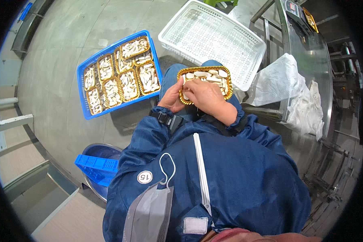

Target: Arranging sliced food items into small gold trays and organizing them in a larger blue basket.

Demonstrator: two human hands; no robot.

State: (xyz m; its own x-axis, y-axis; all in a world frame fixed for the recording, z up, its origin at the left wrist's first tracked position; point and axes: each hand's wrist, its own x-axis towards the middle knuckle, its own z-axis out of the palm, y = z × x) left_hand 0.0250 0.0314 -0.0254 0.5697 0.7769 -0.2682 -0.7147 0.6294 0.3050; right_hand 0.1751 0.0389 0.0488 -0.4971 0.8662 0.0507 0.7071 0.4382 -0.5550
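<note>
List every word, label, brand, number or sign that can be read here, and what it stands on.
Round white badge on the blue jacket: a printed number, legible, but not copied here.
White rectangular patch on the jacket: any marks too faint to read.
Device at upper right: markings too small to read.
Held gold tray: no lettering visible.

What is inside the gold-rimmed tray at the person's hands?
The gold-rimmed tray contains pale, mostly elongated pieces. The right hand covers its lower-left contents, so what lies beneath that hand cannot be seen.
</note>
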